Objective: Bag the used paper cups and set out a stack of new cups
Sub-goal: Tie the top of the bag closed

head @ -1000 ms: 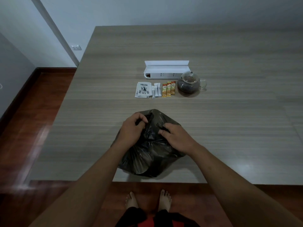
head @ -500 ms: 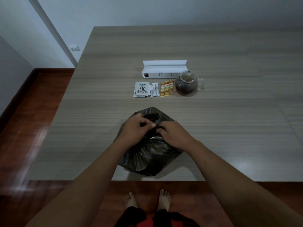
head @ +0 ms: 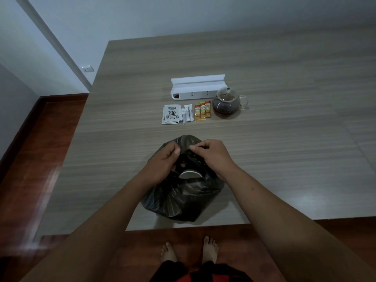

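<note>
Black bag (head: 181, 198) at the near edge of the counter (head: 284, 159), a white cup rim (head: 190, 174) showing in its mouth. Left hand (head: 162, 161) and right hand (head: 213, 157) pinch the bag's top from either side, equally near.

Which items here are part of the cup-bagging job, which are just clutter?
In the job:
black bag, gripped at its mouth by left hand and right hand
white cup rim inside

Lying about:
glass teapot
tea sachet
orange stick packets
white box
</note>
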`<action>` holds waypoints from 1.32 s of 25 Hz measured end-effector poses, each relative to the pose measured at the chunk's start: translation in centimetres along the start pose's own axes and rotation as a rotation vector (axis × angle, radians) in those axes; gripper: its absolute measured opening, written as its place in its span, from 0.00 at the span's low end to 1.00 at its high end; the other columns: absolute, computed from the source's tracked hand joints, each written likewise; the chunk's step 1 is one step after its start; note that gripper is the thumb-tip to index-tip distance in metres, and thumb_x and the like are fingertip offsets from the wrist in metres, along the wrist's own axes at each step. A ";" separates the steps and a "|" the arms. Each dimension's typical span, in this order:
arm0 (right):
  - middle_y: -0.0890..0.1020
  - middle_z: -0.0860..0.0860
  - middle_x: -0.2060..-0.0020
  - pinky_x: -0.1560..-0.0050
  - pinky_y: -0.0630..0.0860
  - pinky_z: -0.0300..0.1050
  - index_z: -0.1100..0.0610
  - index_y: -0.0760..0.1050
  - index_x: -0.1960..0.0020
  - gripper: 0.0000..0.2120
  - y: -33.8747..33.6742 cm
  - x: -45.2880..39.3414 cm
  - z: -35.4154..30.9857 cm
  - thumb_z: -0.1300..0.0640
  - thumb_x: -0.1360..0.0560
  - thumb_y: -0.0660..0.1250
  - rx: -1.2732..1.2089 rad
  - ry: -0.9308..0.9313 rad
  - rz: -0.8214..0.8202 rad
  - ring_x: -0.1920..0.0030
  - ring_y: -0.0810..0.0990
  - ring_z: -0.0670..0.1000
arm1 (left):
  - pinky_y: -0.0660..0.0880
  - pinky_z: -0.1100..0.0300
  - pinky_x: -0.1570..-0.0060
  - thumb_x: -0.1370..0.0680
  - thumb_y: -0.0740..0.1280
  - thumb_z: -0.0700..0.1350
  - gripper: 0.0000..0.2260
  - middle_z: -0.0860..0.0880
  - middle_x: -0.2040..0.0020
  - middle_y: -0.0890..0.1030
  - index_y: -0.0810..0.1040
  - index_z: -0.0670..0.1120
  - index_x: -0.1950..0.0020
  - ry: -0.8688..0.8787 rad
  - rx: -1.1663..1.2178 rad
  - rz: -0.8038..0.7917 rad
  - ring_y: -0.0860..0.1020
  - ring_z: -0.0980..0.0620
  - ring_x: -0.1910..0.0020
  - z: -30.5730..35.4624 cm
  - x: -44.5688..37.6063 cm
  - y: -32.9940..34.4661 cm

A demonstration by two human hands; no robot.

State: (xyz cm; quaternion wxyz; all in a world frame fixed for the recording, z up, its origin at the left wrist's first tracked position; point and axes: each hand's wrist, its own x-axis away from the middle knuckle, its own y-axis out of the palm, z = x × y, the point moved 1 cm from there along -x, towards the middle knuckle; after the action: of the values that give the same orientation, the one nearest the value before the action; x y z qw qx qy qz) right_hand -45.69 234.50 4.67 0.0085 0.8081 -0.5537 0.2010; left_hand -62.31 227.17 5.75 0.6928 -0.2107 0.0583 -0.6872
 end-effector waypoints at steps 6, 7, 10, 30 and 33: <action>0.83 0.52 0.58 0.54 0.76 0.43 0.58 0.83 0.46 0.10 0.1 2.6 0.5 0.61 0.26 0.70 0.473 -0.620 0.000 0.56 0.80 0.48 | 0.66 0.62 0.76 0.16 0.58 0.48 0.11 0.48 0.69 0.73 0.69 0.48 0.57 -0.282 0.103 0.254 0.71 0.54 0.79 -0.3 -2.1 0.0; 0.81 0.54 0.56 0.55 0.75 0.46 0.58 0.82 0.42 0.13 0.4 2.5 0.7 0.61 0.25 0.67 0.623 -0.702 -0.069 0.54 0.78 0.52 | 0.65 0.63 0.77 0.16 0.58 0.48 0.10 0.47 0.68 0.74 0.70 0.47 0.56 -0.317 0.097 0.246 0.70 0.54 0.80 -0.3 -2.3 0.0; 0.74 0.55 0.53 0.58 0.76 0.50 0.55 0.79 0.37 0.17 1.0 1.9 0.6 0.61 0.25 0.64 0.979 -0.761 -0.214 0.51 0.74 0.56 | 0.64 0.65 0.81 0.17 0.61 0.47 0.09 0.46 0.66 0.75 0.72 0.44 0.54 -0.373 0.082 0.206 0.69 0.55 0.83 -0.1 -2.7 -0.1; 0.84 0.53 0.59 0.52 0.79 0.37 0.61 0.80 0.51 0.13 -1.7 -0.7 -1.8 0.71 0.21 0.58 -0.122 0.084 -0.663 0.60 0.83 0.46 | 0.69 0.66 0.48 0.25 0.73 0.50 0.12 0.52 0.44 0.77 0.83 0.44 0.64 0.151 -0.312 0.053 0.76 0.59 0.44 0.1 0.7 -1.3; 0.85 0.50 0.58 0.50 0.76 0.34 0.60 0.83 0.48 0.08 -3.0 -1.8 -2.0 0.66 0.23 0.67 0.207 -0.061 -0.541 0.57 0.82 0.42 | 0.69 0.65 0.47 0.23 0.68 0.53 0.15 0.50 0.45 0.73 0.80 0.44 0.64 0.228 -0.415 0.055 0.73 0.55 0.45 -0.6 0.7 -2.3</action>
State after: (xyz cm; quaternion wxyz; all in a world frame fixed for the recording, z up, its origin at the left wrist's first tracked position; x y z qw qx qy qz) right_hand -44.16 237.70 6.51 -0.0376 0.9287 -0.2943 0.2224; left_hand -64.63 226.41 6.19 0.6422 -0.2677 0.2819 -0.6607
